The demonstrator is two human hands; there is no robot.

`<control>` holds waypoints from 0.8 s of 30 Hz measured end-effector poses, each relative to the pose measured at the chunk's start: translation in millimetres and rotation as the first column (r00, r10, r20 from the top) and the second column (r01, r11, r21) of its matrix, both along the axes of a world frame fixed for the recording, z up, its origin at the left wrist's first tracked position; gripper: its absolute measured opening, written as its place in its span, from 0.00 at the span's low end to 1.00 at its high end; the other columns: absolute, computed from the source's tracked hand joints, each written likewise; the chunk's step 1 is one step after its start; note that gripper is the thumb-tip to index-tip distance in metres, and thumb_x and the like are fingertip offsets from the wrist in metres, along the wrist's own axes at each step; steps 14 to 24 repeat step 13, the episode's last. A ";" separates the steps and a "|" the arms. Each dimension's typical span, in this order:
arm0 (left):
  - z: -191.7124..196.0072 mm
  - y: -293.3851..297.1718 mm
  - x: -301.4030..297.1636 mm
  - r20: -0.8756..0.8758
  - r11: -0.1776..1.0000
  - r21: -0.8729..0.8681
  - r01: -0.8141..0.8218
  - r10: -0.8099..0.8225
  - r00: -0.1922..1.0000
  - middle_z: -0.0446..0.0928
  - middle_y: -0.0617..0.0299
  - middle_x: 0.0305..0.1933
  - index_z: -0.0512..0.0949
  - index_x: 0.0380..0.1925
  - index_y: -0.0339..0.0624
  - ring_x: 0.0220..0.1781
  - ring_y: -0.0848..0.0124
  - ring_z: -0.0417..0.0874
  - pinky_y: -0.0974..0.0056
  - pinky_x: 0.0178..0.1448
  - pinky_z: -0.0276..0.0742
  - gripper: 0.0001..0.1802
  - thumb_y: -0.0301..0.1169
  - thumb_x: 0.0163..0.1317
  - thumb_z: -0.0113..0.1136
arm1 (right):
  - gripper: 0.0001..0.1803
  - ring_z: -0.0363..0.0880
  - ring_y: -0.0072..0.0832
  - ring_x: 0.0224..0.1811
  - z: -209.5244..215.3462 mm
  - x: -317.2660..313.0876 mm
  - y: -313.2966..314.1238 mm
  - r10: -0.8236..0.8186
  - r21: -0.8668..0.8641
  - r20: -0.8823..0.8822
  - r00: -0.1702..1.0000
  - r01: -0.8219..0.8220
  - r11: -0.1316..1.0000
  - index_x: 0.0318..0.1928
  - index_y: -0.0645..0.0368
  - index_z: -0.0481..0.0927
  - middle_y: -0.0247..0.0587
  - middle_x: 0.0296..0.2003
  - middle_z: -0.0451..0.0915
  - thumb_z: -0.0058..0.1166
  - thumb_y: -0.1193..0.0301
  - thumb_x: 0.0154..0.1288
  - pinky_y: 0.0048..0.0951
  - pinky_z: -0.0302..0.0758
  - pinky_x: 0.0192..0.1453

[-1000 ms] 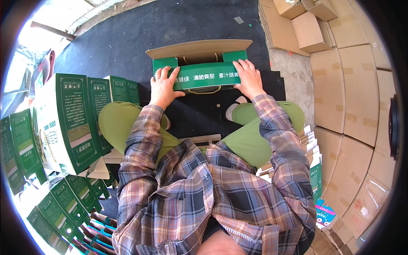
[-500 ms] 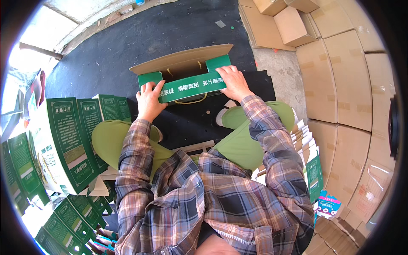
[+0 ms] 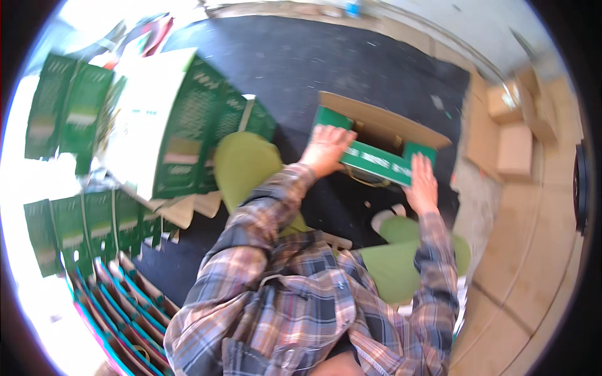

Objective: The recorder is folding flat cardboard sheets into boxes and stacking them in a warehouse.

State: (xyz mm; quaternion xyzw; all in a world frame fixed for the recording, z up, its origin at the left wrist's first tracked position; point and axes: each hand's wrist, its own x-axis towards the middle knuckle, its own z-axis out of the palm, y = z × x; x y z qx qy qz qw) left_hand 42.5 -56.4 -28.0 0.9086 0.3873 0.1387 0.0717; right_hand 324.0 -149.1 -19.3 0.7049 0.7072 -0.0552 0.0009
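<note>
A green carton with a brown cardboard inside (image 3: 376, 160) lies open on the black mat (image 3: 301, 69) in front of my knees. My left hand (image 3: 326, 150) rests flat on its green flap near the left corner. My right hand (image 3: 423, 182) presses the same flap near the right corner. Both arms wear plaid sleeves, and my legs are in green trousers. The picture is blurred and tilted.
A stack of assembled green and white cartons (image 3: 169, 125) stands at my left. Flat green cartons (image 3: 81, 225) and folded ones with blue edges (image 3: 125, 307) lie at lower left. Brown cardboard boxes (image 3: 514, 144) sit at the right, on flat cardboard sheets (image 3: 533, 250).
The view has swung to the left and tilted, so the carton now sits to the right. Both hands stay on the green flap.
</note>
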 end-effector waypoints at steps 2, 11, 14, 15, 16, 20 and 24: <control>-7.2 -0.7 -6.2 0.026 0.999 0.027 0.030 -0.031 0.999 0.68 0.58 0.48 0.65 0.57 0.43 0.54 0.59 0.67 0.56 0.57 0.60 0.44 0.39 0.35 0.72 | 0.45 0.46 0.40 0.71 -1.7 -8.4 -0.9 -0.041 -0.015 -0.032 0.999 0.041 0.999 0.67 0.55 0.51 0.42 0.68 0.51 0.60 0.73 0.49 0.45 0.58 0.65; -3.4 -15.4 -15.9 0.032 0.993 -0.118 0.011 -0.007 0.999 0.69 0.60 0.42 0.71 0.49 0.42 0.50 0.62 0.69 0.59 0.52 0.62 0.38 0.45 0.35 0.70 | 0.46 0.47 0.48 0.70 -4.1 2.4 15.7 -0.076 0.108 -0.131 0.988 0.091 0.990 0.67 0.58 0.53 0.50 0.67 0.51 0.62 0.74 0.48 0.40 0.50 0.70; 1.4 -16.6 -14.0 0.033 0.981 -0.183 -0.061 0.068 0.997 0.69 0.58 0.42 0.71 0.49 0.42 0.51 0.62 0.69 0.59 0.54 0.62 0.38 0.46 0.37 0.69 | 0.43 0.44 0.49 0.71 -10.6 27.2 20.7 -0.046 0.215 -0.238 0.970 0.099 0.972 0.67 0.58 0.52 0.49 0.68 0.50 0.60 0.70 0.52 0.44 0.46 0.71; 1.4 -16.6 -14.0 0.033 0.981 -0.183 -0.061 0.068 0.997 0.69 0.58 0.42 0.71 0.49 0.42 0.51 0.62 0.69 0.59 0.54 0.62 0.38 0.46 0.37 0.69 | 0.43 0.44 0.49 0.71 -10.6 27.2 20.7 -0.046 0.215 -0.238 0.970 0.099 0.972 0.67 0.58 0.52 0.49 0.68 0.50 0.60 0.70 0.52 0.44 0.46 0.71; 1.4 -16.6 -14.0 0.033 0.981 -0.183 -0.061 0.068 0.997 0.69 0.58 0.42 0.71 0.49 0.42 0.51 0.62 0.69 0.59 0.54 0.62 0.38 0.46 0.37 0.69 | 0.43 0.44 0.49 0.71 -10.6 27.2 20.7 -0.046 0.215 -0.238 0.970 0.099 0.972 0.67 0.58 0.52 0.49 0.68 0.50 0.60 0.70 0.52 0.44 0.46 0.71; 1.4 -16.6 -14.0 0.033 0.981 -0.183 -0.061 0.068 0.997 0.69 0.58 0.42 0.71 0.49 0.42 0.51 0.62 0.69 0.59 0.54 0.62 0.38 0.46 0.37 0.69 | 0.43 0.44 0.49 0.71 -10.6 27.2 20.7 -0.046 0.215 -0.238 0.970 0.099 0.972 0.67 0.58 0.52 0.49 0.68 0.50 0.60 0.70 0.52 0.44 0.46 0.71; 1.4 -16.6 -14.0 0.033 0.981 -0.183 -0.061 0.068 0.997 0.69 0.58 0.42 0.71 0.49 0.42 0.51 0.62 0.69 0.59 0.54 0.62 0.38 0.46 0.37 0.69 | 0.43 0.44 0.49 0.71 -10.6 27.2 20.7 -0.046 0.215 -0.238 0.970 0.099 0.972 0.67 0.58 0.52 0.49 0.68 0.50 0.60 0.70 0.52 0.44 0.46 0.71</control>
